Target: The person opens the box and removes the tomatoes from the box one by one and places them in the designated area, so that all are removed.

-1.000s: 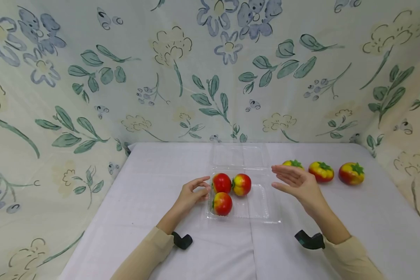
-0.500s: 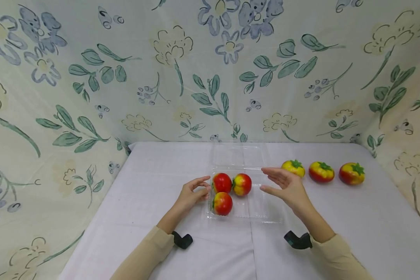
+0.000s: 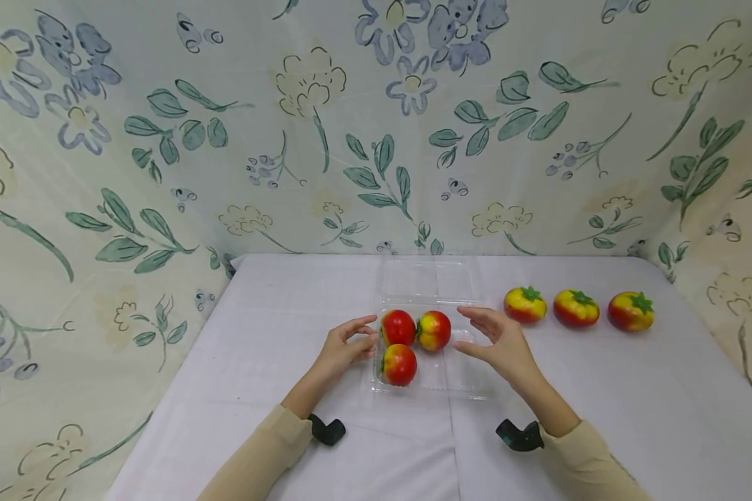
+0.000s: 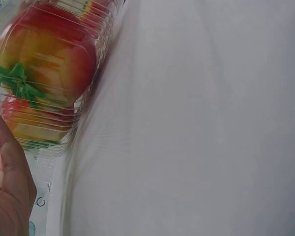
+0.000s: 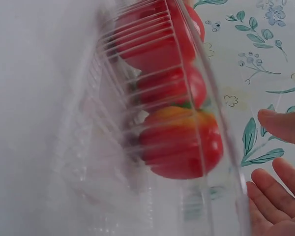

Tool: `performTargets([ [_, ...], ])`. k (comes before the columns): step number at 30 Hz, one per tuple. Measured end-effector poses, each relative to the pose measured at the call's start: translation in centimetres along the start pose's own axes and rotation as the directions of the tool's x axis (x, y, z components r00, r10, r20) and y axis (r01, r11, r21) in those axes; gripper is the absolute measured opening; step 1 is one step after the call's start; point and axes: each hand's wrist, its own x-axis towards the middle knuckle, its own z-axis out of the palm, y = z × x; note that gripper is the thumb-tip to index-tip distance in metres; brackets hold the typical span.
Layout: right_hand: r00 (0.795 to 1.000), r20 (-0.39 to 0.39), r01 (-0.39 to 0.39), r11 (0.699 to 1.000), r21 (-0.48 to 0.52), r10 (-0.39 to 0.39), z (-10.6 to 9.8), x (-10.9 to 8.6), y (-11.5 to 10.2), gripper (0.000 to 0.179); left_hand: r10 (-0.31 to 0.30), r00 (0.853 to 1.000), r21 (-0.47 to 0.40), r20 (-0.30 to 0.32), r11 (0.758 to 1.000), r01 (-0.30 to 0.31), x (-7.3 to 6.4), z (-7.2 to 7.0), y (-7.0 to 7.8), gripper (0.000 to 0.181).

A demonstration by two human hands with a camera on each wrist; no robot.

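Note:
A clear plastic clamshell box (image 3: 464, 362) lies on the table with its lid (image 3: 429, 278) folded back. Inside sit three red-and-yellow, tomato-like fruits: one at the back left (image 3: 397, 327), one beside it (image 3: 434, 330) and one in front (image 3: 400, 364). My left hand (image 3: 343, 350) touches the box's left edge with bent, relaxed fingers. In the left wrist view, part of that hand (image 4: 12, 182) shows by the box rim. My right hand (image 3: 500, 341) hovers over the box's right part, thumb and fingers spread, holding nothing. The right wrist view shows its fingers (image 5: 273, 189) beyond the box wall.
Three more fruits stand in a row at the right: a near one (image 3: 525, 305), a middle one (image 3: 576, 308) and a far one (image 3: 630, 311). A white cloth (image 3: 301, 292) covers the table. Floral fabric (image 3: 363, 139) hangs behind and at both sides.
My right hand has moved left, from in front of the row of fruits to over the box's right part. The left hand, box and fruits stay put.

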Motion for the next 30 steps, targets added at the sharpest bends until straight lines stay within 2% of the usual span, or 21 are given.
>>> performTargets([
  [10,0.999,-0.008,0.038,0.999,-0.025,-0.038,1.4,0.2,0.2,0.058,-0.001,1.0,0.013,-0.011,1.0,0.001,-0.1,0.0,-0.1,0.044],
  [21,0.995,-0.029,0.095,0.987,-0.129,-0.099,3.2,0.8,0.4,0.065,0.0,1.0,0.014,-0.014,1.0,0.0,-0.2,0.0,0.0,0.044],
  [30,0.995,-0.036,0.083,0.984,-0.156,-0.09,4.4,1.3,0.6,0.067,-0.008,1.0,0.004,-0.017,1.0,0.008,-0.2,0.1,0.0,0.044],
])
